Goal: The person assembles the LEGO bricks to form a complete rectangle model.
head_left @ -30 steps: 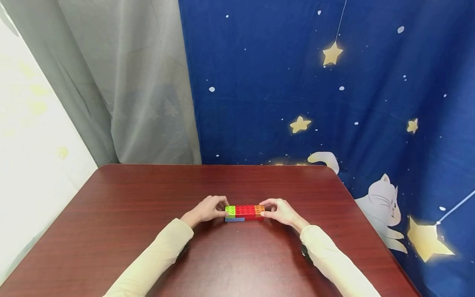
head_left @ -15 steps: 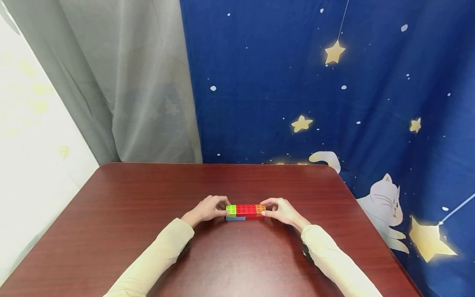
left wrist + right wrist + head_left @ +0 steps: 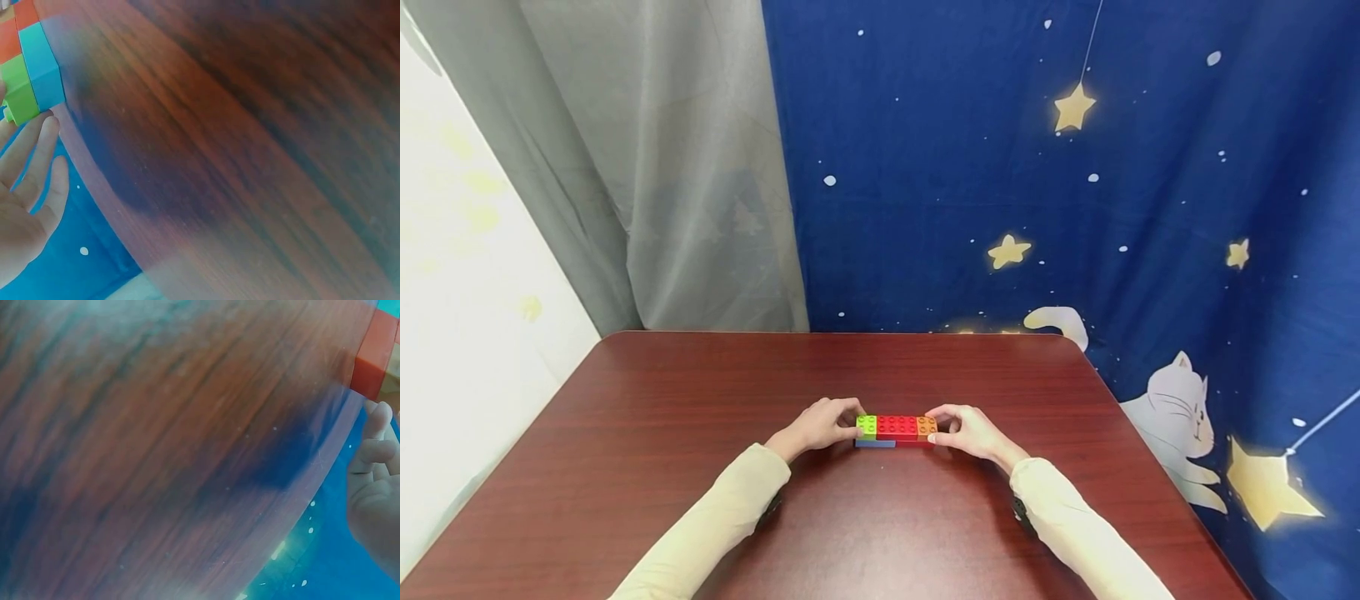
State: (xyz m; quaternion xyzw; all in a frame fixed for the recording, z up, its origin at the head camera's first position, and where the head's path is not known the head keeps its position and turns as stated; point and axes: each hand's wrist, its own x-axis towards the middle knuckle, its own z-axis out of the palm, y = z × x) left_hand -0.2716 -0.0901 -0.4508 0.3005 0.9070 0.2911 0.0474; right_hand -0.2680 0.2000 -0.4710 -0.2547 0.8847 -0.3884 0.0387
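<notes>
A two-layer row of toy building bricks lies across the middle of the table. On its top layer a lime green brick [image 3: 867, 423] is at the left, a long red brick [image 3: 897, 427] in the middle and an orange brick [image 3: 927, 423] at the right. Below them sit a blue brick [image 3: 875, 443] and a second red brick [image 3: 373, 359]. My left hand [image 3: 817, 425] pinches the green end, thumb in front and fingers behind. At the orange end my right hand [image 3: 973, 431] grips the same way. In the left wrist view the green brick's end meets the fingertips.
The dark red wooden table [image 3: 700, 375] has rounded far corners. Behind it hang a grey curtain [image 3: 707, 167] and a blue curtain [image 3: 925, 167] printed with stars and a cat. A bright white curtain [image 3: 467, 292] covers the left side.
</notes>
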